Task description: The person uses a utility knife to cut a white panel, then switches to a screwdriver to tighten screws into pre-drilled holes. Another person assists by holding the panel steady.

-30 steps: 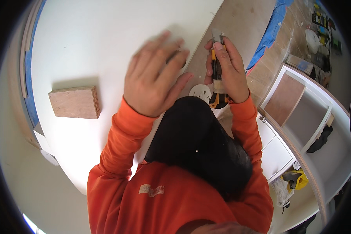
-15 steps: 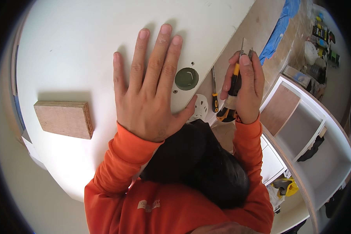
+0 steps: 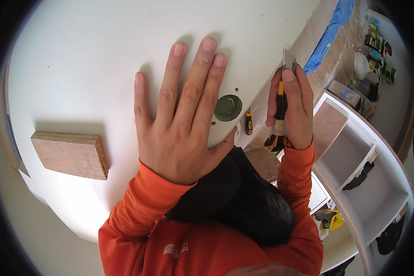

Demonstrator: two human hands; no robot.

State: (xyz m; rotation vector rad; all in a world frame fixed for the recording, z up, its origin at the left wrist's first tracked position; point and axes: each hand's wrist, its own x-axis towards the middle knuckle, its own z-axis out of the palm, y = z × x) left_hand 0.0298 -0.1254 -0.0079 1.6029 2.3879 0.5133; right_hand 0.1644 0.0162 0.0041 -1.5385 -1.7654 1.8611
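Note:
My left hand (image 3: 181,115) lies flat on a white panel (image 3: 101,60), its fingers stretched toward the far side and the thumb at the panel's near right edge. Beside its fingers is a round, dark green recess (image 3: 228,108) with small screw holes next to it. My right hand (image 3: 296,106) grips a yellow-and-black utility knife (image 3: 280,103), with the blade out at the panel's right edge. Whether the blade touches the edge I cannot tell. Tape seems to be wrapped round the lower part of the knife's handle.
A plywood block (image 3: 69,154) rests on the panel at the left. Beyond the right edge lies a yellow-and-black tool handle (image 3: 249,124). An open white cabinet (image 3: 349,152) stands at the right, with blue sheeting (image 3: 329,37) and several supplies (image 3: 375,55) farther off.
The panel has shifted in view as my head moved. My right hand has brought the knife's blade closer to the panel's edge. My left hand stays flat on the panel.

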